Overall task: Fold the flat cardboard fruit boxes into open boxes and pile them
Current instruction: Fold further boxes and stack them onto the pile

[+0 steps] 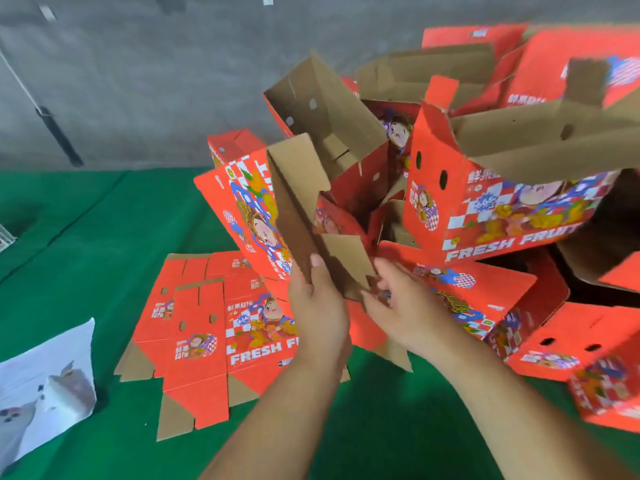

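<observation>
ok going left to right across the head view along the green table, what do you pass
white printed sheet → flat unfolded box → left hand gripping the half-folded box → right hand on the same box → pile of folded boxes

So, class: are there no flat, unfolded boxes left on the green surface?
No: flat unfolded boxes lie on the green surface, left of the half-folded box that both hands hold.

Green-clothed table (86, 237) — flat boxes (207, 327), paper (48, 379)
</observation>
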Available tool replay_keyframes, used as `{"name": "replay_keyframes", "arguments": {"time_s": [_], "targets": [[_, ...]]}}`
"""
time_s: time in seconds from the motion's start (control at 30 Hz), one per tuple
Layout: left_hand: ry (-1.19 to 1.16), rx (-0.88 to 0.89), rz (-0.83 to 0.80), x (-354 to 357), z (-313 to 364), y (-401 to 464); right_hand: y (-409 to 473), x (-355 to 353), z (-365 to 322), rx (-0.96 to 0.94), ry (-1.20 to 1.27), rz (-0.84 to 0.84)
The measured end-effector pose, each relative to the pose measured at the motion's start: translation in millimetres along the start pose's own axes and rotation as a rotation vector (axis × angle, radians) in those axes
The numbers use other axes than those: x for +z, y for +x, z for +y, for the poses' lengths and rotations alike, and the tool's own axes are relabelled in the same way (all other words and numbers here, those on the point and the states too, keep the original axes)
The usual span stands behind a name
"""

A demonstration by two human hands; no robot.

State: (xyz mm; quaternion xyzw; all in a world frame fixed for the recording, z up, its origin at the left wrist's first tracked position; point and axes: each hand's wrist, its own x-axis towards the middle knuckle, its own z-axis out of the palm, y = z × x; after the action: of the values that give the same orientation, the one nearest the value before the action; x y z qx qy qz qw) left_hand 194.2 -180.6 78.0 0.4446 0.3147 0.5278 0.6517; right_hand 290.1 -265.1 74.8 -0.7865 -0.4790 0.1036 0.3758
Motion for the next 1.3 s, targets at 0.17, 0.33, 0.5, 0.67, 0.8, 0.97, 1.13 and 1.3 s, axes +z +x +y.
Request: {"name": "replay_keyframes", "arguments": {"time_s": [0.17,0.33,0.5,0.67,0.8,0.97,1.13,1.3], "targets": [[-0.213,-0.242,-0.079,21.6,15.6,-27.4,2.2,-31.9,5.9,0.014,-0.277,0.118],[-0.004,-0.286,-0.134,6.5,4.7,-35.8,6.8,-75.5,12.7,0.049,-0.529,0.071],[0.071,-0.281,-0.218,-7.2,0.0,-34.4,18.0,-97.3,27.5,0.152,-0.516,-0.101],[0.089,-0.266,-0.149,-24.1,-7.9,-7.8,28.1,-99.9,37.9,0.185,-0.219,-0.133],[0.186,-0.057,-0.119,-41.2,-7.7,34.3,31.2,-87.9,42.7,0.372,0.155,-0.079],[0.707,0.295,0.028,-59.4,2.3,70.9,35.2,-51.7,34.4,0.513,0.410,0.042],[0.825,0.773,-0.392,-52.7,6.9,6.8,57.1,-31.7,28.8,0.684,0.577,0.122],[1.057,0.485,-0.711,-60.8,-27.6,-63.4,75.4,-23.3,19.6,0.808,0.670,0.129]]}}
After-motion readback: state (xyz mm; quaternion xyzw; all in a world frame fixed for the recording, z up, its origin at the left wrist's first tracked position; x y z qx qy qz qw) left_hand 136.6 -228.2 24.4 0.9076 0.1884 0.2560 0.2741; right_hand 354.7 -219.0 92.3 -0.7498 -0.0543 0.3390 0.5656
